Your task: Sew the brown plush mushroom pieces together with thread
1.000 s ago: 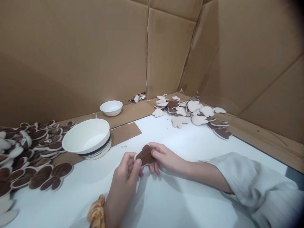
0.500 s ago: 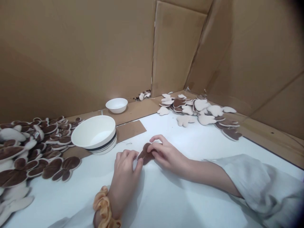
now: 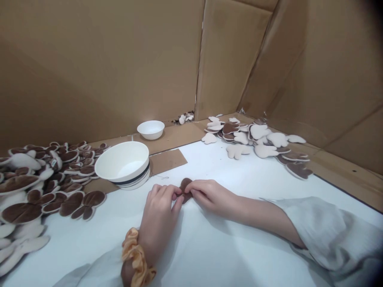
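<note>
A small brown fabric piece (image 3: 186, 184) is held between both hands just above the white tabletop. My left hand (image 3: 161, 211) pinches its left side, with thumb and index finger close together. On the right side, the thumb and fingers of my right hand (image 3: 211, 196) are pressed together on the same piece and cover part of it. Behind my left hand stands a large white bowl (image 3: 122, 163) with dark stripes. An orange scrunchie (image 3: 136, 257) is around my left wrist.
Many brown and white fabric pieces (image 3: 70, 203) are heaped at the left. Another pile of them (image 3: 265, 150) lies at the back right. A small white bowl (image 3: 151, 130) sits on cardboard near the cardboard wall (image 3: 104, 71). A thin thread lies beside the large bowl.
The fingers of my right hand have closed together on the brown piece; its index finger was raised and bent before. The whole view has shifted slightly.
</note>
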A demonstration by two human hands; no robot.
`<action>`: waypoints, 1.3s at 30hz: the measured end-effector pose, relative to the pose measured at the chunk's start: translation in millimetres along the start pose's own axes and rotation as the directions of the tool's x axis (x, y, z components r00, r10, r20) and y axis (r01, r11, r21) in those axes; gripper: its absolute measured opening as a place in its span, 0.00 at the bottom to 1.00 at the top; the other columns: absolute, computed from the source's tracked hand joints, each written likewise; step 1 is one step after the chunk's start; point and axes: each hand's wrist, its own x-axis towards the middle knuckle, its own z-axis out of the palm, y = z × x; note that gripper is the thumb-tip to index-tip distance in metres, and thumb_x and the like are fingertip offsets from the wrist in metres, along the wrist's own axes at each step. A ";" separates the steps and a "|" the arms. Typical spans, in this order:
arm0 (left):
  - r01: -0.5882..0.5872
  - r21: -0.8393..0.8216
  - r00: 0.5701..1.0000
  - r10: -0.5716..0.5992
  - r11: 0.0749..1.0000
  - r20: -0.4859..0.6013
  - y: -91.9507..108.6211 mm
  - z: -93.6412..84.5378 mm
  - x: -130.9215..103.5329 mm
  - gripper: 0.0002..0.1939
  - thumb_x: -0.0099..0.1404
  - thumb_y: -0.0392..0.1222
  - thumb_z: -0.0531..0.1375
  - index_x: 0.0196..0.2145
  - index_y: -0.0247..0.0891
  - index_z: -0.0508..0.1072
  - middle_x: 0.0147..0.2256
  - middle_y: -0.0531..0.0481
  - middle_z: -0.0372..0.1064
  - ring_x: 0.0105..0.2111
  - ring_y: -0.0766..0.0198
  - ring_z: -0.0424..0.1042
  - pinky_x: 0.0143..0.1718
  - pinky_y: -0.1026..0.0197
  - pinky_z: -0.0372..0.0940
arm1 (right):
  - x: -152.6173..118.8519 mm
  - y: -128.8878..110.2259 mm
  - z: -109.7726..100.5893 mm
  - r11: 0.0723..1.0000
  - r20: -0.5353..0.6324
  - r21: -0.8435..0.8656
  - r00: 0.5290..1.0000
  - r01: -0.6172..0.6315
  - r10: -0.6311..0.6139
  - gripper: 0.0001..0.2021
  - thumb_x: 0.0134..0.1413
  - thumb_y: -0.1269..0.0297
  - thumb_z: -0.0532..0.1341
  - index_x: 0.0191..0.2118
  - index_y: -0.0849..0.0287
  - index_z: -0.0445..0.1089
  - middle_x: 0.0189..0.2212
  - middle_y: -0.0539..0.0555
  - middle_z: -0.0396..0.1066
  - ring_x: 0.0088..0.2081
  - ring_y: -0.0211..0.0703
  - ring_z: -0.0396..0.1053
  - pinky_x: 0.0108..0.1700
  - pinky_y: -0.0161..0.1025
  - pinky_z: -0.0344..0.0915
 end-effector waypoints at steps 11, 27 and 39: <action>0.077 -0.050 0.997 -0.078 0.996 -0.018 0.2 8.5 9.3 0.11 0.63 0.39 0.51 0.40 0.37 0.70 0.37 0.48 0.70 0.40 0.56 0.63 0.43 0.52 0.59 | 23.8 12.7 -10.8 0.992 0.019 0.048 0.993 -0.115 0.114 0.10 0.53 0.75 0.49 0.33 0.61 0.67 0.34 0.53 0.70 0.33 0.35 0.66 0.37 0.33 0.61; 0.239 -0.195 0.968 -0.217 0.951 0.128 4.9 6.1 12.1 0.10 0.61 0.39 0.49 0.32 0.40 0.70 0.33 0.50 0.71 0.36 0.58 0.66 0.41 0.53 0.59 | 8.0 -1.3 -10.2 0.967 0.124 0.081 0.965 -0.242 0.231 0.08 0.50 0.73 0.50 0.32 0.60 0.66 0.24 0.47 0.66 0.24 0.30 0.58 0.26 0.28 0.54; 0.141 -0.197 0.990 -0.135 0.970 0.044 3.6 3.3 10.7 0.08 0.57 0.34 0.53 0.33 0.39 0.70 0.31 0.51 0.70 0.30 0.64 0.69 0.34 0.61 0.64 | 8.6 1.1 -6.5 0.976 0.104 0.125 0.980 -0.180 0.167 0.08 0.49 0.75 0.50 0.34 0.61 0.64 0.20 0.45 0.59 0.22 0.30 0.55 0.26 0.28 0.54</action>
